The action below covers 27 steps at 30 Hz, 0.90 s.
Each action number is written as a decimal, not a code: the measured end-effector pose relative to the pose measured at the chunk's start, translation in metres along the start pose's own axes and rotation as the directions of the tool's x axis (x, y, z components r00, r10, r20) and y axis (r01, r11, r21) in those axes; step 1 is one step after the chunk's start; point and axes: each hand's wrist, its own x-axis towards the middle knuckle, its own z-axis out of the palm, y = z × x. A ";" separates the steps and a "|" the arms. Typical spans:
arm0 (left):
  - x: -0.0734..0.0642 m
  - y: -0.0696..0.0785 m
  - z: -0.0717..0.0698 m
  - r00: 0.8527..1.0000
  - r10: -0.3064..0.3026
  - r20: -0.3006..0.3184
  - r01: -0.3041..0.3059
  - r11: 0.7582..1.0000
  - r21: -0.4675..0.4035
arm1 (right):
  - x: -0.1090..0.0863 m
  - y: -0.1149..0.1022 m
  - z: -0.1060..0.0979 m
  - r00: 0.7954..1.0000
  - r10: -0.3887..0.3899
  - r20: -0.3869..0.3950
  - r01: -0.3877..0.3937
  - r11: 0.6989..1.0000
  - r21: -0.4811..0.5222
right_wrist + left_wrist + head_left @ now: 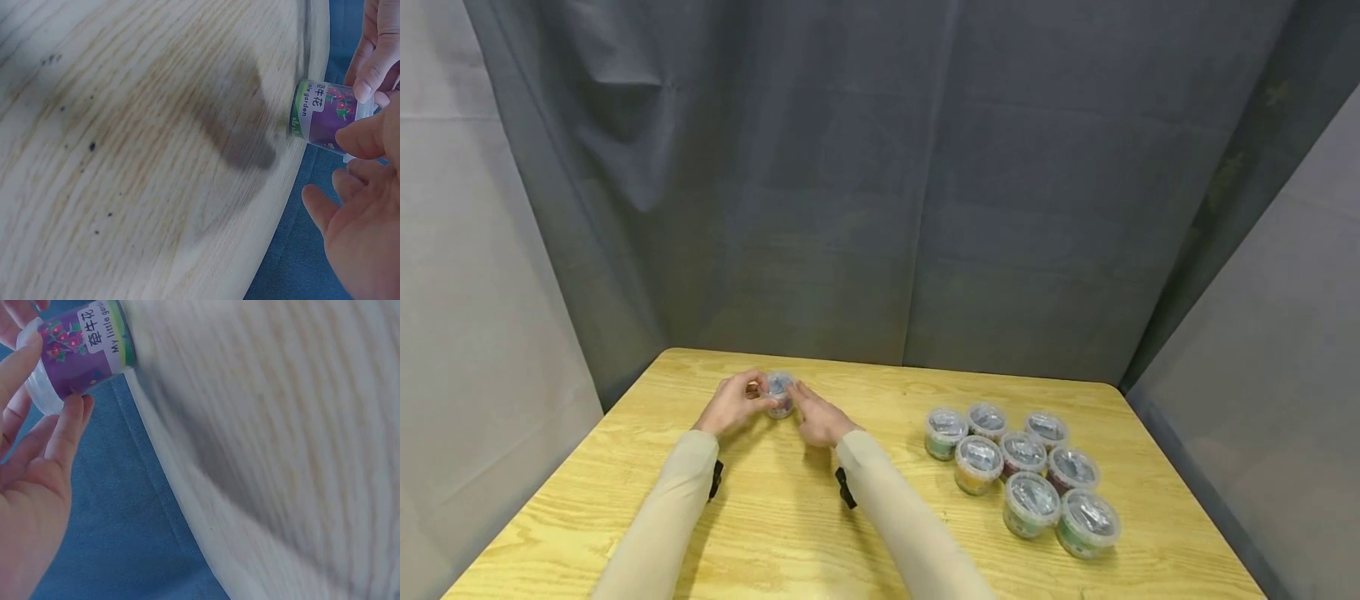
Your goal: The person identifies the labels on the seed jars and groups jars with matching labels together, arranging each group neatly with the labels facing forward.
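Left hand point(728, 408) pinching purple-labelled cup point(87, 355) near rim! Right hand point(822, 419), fingers loosely spread, touching cup's side. Cup by desk's point(790, 533) far edge, toward left corner; eight lidded cups point(1024, 454) nearer right edge.

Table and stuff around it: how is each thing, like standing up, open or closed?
Purple cup: upright; clear lid at its top, can't tell if it's pressed fully on.
Left hand: holds the purple cup.
Right hand: touches the purple cup.
Eight other cups: upright, grouped, look lidded.
Table: flat, dark specks.
Dark curtain: hanging, some folds.
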 end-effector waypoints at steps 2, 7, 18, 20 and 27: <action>0.000 -0.001 0.001 1.000 -0.009 0.005 0.009 1.000 -0.008 | -0.002 0.001 -0.001 1.000 0.000 0.000 0.000 1.000 0.016; -0.003 0.000 0.003 0.998 -0.038 -0.042 0.038 0.999 0.011 | -0.010 0.006 0.000 0.999 0.028 -0.028 -0.026 0.998 0.061; 0.008 0.032 0.017 0.993 0.044 -0.110 -0.039 0.998 0.043 | -0.035 0.026 -0.018 0.973 0.080 -0.215 -0.075 0.997 0.032; 0.010 0.039 0.022 0.993 0.057 -0.100 -0.053 0.998 0.046 | -0.040 0.029 -0.021 0.970 0.092 -0.226 -0.089 0.996 0.024; 0.011 0.062 0.042 0.993 0.083 -0.085 -0.084 0.996 -0.005 | -0.062 0.037 -0.031 0.952 0.120 -0.281 -0.113 0.993 0.042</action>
